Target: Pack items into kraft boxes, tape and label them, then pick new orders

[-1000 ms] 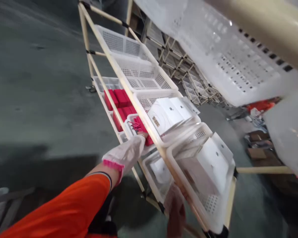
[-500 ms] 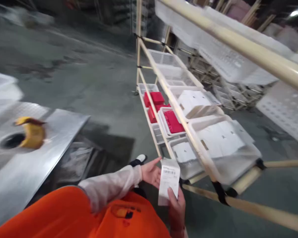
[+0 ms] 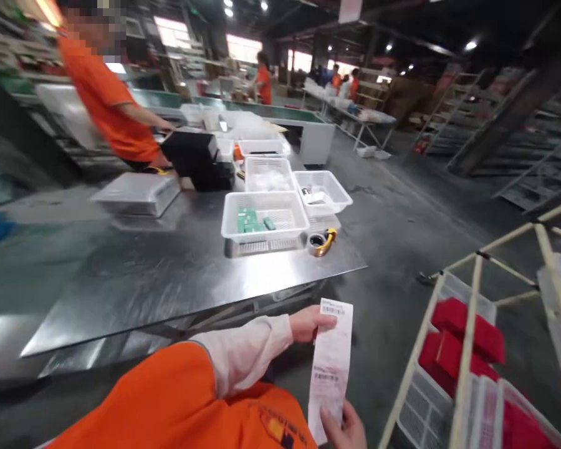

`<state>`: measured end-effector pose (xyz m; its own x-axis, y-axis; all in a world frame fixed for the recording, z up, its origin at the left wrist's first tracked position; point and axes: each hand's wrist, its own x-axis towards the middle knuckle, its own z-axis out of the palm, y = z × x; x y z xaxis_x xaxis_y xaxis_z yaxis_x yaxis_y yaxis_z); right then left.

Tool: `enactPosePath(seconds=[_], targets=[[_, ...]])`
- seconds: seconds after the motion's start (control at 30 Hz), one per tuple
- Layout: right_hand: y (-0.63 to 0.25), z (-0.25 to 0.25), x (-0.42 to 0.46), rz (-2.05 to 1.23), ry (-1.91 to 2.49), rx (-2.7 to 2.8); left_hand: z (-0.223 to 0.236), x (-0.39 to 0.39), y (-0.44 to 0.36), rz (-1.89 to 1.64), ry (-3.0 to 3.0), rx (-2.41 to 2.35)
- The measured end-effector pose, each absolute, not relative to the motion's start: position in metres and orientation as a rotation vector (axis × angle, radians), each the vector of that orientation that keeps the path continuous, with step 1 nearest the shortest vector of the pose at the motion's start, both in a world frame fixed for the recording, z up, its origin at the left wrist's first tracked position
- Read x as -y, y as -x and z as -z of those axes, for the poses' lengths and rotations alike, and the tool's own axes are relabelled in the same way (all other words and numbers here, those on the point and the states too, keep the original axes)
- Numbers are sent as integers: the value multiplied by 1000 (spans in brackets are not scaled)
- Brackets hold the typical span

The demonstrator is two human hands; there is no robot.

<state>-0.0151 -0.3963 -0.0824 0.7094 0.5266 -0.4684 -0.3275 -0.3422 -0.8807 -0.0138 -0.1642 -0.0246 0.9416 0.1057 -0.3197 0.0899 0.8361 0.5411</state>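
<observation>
In the head view, a long white paper slip (image 3: 331,371) printed with barcodes hangs in front of the person's orange-shirted chest, just right of centre and low in the frame. Its long axis runs nearly upright, tilted slightly so the top end points far and to the right, and the lower end points near and to the left. The left hand (image 3: 311,327), in a pale sleeve, comes in from the left and grasps the top end with curled fingers. The right hand (image 3: 346,427) pinches the bottom end between thumb and fingers. To the right, a cream pipe rack (image 3: 475,280) holds red boxes (image 3: 449,315) in white plastic baskets. Beyond the slip stands a stainless-steel table (image 3: 168,293) bearing white plastic baskets (image 3: 264,215), one holding green pieces (image 3: 247,219), beside a tape roll with a yellow dispenser (image 3: 321,242). Farther left, a co-worker in orange (image 3: 105,106) stands by stacked black cases (image 3: 191,153).
</observation>
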Motion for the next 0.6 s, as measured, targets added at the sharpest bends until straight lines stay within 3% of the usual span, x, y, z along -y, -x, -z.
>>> enactPosePath(seconds=[0.27, 0.6], targets=[[20, 53, 227, -1070, 1698, 701, 13, 11, 131, -525, -594, -518], [115, 84, 101, -1146, 1693, 844, 38, -133, 263, -803, -563, -808]])
